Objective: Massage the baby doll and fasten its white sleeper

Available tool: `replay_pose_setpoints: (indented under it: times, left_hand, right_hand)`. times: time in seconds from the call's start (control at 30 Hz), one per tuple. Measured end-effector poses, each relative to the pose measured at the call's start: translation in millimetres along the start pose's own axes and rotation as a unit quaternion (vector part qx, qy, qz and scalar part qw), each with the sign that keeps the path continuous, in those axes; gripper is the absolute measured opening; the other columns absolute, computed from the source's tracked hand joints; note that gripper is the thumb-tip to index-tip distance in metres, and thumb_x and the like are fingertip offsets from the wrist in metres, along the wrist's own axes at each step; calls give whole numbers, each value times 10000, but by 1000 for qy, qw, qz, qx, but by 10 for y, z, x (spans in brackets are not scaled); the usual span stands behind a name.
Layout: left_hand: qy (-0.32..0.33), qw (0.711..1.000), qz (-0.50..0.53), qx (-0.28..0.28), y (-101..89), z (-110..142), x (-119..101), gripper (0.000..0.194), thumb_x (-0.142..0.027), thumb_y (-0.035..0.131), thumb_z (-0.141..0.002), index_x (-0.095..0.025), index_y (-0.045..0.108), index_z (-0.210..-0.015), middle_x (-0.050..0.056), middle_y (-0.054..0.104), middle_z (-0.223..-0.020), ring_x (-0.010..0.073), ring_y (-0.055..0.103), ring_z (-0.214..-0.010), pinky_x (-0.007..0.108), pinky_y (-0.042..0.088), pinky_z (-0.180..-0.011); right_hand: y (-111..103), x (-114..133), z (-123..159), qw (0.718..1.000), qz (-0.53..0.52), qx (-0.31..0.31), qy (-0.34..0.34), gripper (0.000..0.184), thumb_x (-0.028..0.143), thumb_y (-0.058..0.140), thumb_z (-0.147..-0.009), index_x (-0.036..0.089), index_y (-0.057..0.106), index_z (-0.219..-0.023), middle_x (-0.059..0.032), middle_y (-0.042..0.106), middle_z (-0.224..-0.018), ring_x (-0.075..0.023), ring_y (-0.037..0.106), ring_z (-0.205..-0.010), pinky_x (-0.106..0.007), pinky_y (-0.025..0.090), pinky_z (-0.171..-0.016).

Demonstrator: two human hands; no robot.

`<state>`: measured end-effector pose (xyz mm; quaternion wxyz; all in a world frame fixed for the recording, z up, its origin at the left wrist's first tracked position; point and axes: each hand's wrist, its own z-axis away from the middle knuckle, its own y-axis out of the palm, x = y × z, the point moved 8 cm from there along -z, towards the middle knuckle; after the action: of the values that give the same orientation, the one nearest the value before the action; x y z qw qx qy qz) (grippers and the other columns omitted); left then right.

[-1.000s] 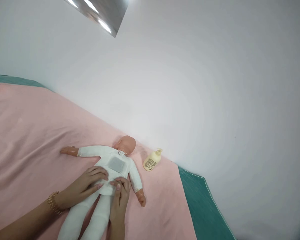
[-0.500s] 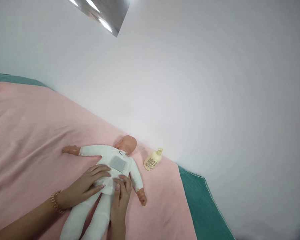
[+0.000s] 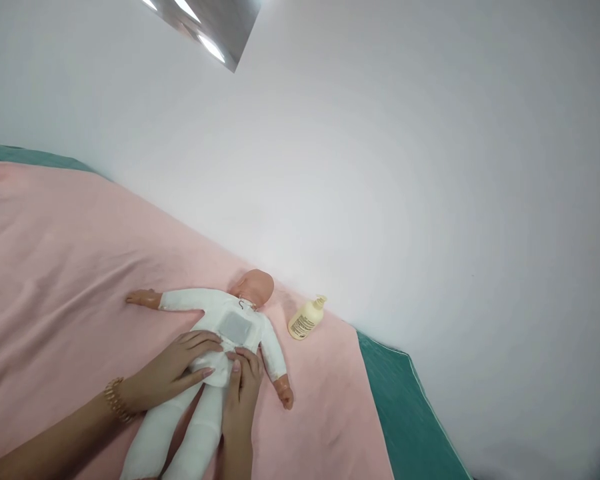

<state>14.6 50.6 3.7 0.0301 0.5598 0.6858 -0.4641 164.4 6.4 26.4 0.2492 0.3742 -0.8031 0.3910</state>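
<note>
A baby doll (image 3: pixel 213 370) with a white cloth body lies on its back, its bare head toward the wall and its arms spread. My left hand (image 3: pixel 180 363), with a beaded bracelet (image 3: pixel 116 400) at the wrist, rests on the left side of the doll's belly, fingers stretched and thumb apart. On the belly's right side lies my right hand (image 3: pixel 246 380), its fingers loosely bent over the white cloth and its thumb apart from them. Just above my fingertips is a grey rectangular patch (image 3: pixel 235 327) on the doll's chest.
A pale yellow pump bottle (image 3: pixel 306 319) stands to the right of the doll, near the wall (image 3: pixel 380 167). Pink cloth (image 3: pixel 325 413) covers the surface, with green material (image 3: pixel 405 407) showing at the right edge. A shiny panel (image 3: pixel 220 27) is on the wall above.
My right hand's fingers have shifted slightly up and inward on the doll's belly. My left hand stays almost in place. The doll and bottle have not moved.
</note>
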Motion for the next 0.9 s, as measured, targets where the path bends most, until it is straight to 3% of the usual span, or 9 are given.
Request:
replay_pose_setpoints:
  times: [0.1, 0.2, 0.37, 0.63, 0.77, 0.9]
  left_hand:
    - [-11, 1000, -9, -24, -25, 22, -5, 434, -367, 507, -934, -253, 503, -1353, 60, 542, -1384, 242, 471, -1276, 383, 371, -1081]
    - [-1, 1000, -12, -1, 2, 25, 19, 462, -365, 515, -930, -259, 479, -1378, 57, 517, -1415, 241, 468, -1284, 376, 380, -1078]
    - [0, 1000, -9, 19, 29, 15, 74, 444, -354, 517, -935, -259, 487, -1368, 60, 517, -1416, 241, 466, -1289, 393, 376, -1081]
    - [-19, 1000, 7, 12, -51, -60, -24, 367, -385, 507, -940, -247, 555, -1277, 51, 607, -1296, 237, 525, -1212, 413, 366, -1073]
    - [-36, 999, 21, -6, -169, -194, -16, 319, -386, 472, -947, -202, 619, -1162, 35, 686, -1155, 252, 604, -1069, 374, 441, -983]
    - [-56, 996, 44, -49, -320, -512, 3, 346, -402, 404, -971, -185, 643, -1094, 45, 710, -1057, 236, 633, -993, 310, 498, -860]
  right_hand:
    - [-25, 2, 30, 1000, 16, -11, -14, 347, 372, 380, -1004, 252, 699, -1070, -85, 626, -1210, -248, 522, -1219, -450, 402, -1021]
    - [-23, -35, 51, 1000, 27, -8, -9, 345, 384, 384, -1002, 262, 690, -1102, -83, 597, -1272, -256, 474, -1281, -460, 391, -1042]
    - [12, -84, 39, 1000, 29, 6, -6, 337, 355, 374, -1007, 268, 663, -1158, -79, 606, -1261, -244, 488, -1262, -465, 368, -1057]
    - [44, -103, -3, 999, 29, 24, 7, 316, 351, 399, -1000, 268, 652, -1170, -68, 636, -1216, -231, 546, -1187, -436, 383, -1033]
    - [-16, -57, -117, 1000, -2, 7, 1, 319, 352, 394, -1001, 235, 683, -1072, -72, 668, -1118, -228, 576, -1115, -404, 391, -1008]
    - [-116, -109, -467, 997, -52, -48, 16, 387, 406, 359, -1001, 188, 678, -976, -77, 693, -967, -218, 627, -938, -334, 463, -841]
